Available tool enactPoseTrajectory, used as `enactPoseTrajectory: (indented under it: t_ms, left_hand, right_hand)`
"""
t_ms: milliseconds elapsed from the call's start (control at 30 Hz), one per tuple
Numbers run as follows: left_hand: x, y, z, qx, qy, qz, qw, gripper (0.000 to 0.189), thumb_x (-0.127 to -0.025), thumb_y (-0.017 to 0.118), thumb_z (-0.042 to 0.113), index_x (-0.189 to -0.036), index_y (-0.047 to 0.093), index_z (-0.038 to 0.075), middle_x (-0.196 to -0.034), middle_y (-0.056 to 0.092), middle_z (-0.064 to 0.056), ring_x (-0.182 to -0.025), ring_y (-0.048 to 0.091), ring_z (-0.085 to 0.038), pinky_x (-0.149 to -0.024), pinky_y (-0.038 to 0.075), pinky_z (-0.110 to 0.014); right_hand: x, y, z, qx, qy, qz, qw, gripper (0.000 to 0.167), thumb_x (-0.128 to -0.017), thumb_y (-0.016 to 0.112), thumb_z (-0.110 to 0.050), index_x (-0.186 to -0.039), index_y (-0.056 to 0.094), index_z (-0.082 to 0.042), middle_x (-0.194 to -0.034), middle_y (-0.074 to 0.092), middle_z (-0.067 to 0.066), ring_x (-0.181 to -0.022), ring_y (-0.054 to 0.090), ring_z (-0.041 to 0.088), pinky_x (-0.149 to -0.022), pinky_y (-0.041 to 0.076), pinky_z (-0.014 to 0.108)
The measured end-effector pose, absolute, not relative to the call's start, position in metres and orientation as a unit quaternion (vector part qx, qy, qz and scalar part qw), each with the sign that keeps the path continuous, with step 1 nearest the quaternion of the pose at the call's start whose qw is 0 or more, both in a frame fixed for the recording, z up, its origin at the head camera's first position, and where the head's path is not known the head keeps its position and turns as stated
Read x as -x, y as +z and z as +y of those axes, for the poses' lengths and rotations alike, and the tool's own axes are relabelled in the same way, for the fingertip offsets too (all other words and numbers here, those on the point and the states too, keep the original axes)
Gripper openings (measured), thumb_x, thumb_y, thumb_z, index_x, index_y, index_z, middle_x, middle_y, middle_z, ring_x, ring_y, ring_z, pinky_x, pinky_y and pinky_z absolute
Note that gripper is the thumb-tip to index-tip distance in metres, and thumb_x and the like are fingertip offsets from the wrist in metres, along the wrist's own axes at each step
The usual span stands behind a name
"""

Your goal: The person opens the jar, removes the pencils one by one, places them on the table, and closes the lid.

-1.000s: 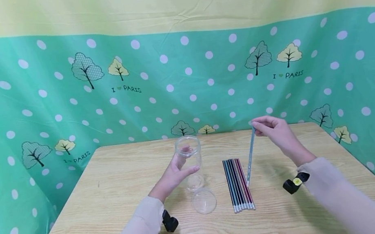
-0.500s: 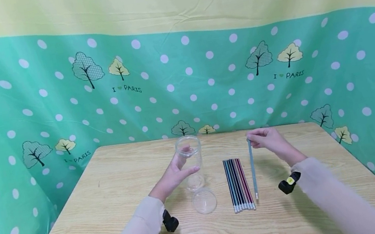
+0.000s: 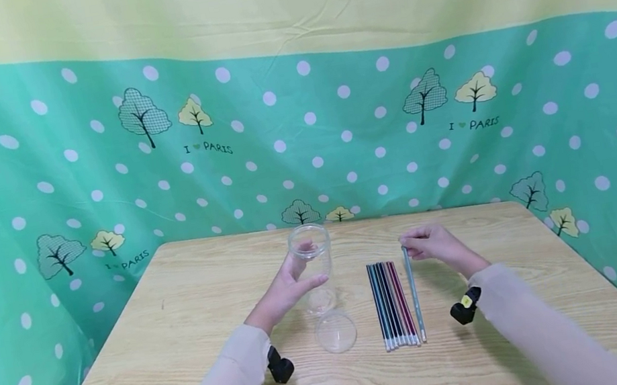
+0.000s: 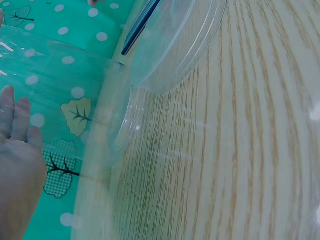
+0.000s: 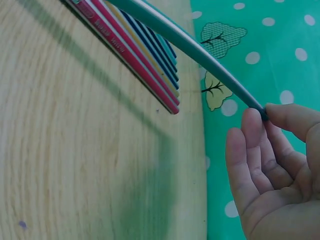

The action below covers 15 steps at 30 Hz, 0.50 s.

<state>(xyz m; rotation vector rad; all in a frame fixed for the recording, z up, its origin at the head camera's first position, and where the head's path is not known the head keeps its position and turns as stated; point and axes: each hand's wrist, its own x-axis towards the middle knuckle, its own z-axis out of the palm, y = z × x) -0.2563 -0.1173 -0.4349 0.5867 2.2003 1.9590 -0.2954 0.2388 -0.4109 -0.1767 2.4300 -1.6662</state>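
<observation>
My left hand grips a clear, open-topped jar that stands upright on the table; its fingers curve round the far side. In front of the jar a round clear lid lies flat. Between thumb and fingertips my right hand pinches the far end of a teal pencil, also clear in the right wrist view, where the hand holds its tip. Just left of it, several pencils in blue, black, tan and red lie side by side in a row, silver ends toward me.
The wooden table reaches back to a green and yellow printed curtain that hangs behind it and at both sides. A bright reflection shows near the table's front.
My right hand has come down and left, bringing the pencil from a slant to nearly parallel beside the row. The left hand and jar stay put.
</observation>
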Motion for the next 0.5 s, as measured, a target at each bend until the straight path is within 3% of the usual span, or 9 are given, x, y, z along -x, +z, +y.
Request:
enactPoseTrajectory:
  t_ms: [233, 500]
  left_hand:
    - [0.258, -0.436, -0.117, -0.192, 0.655, 0.728, 0.071, 0.079, -0.089, 0.079, 0.022, -0.152, 0.034, 0.033, -0.159, 0.035, 0.000, -0.150, 0.018, -0.033, -0.119, 0.012, -0.058]
    - [0.257, -0.435, -0.117, -0.194, 0.655, 0.726, 0.073, 0.078, -0.089, 0.078, 0.021, -0.152, 0.034, 0.033, -0.158, 0.036, 0.000, -0.150, 0.017, -0.034, -0.118, 0.012, -0.060]
  right_hand:
    - [0.299, -0.419, 0.236, 0.063, -0.543, 0.831, 0.102, 0.042, -0.101, 0.062, -0.019, -0.128, 0.057, 0.013, -0.105, 0.068, 0.016, -0.091, 0.066, 0.022, -0.092, 0.055, 0.041]
    - [0.303, -0.434, 0.233, 0.051, -0.515, 0.848, 0.117, 0.035, -0.100, 0.063, -0.015, -0.120, 0.062, 0.013, -0.095, 0.068, 0.012, -0.083, 0.065, 0.017, -0.081, 0.058, 0.033]
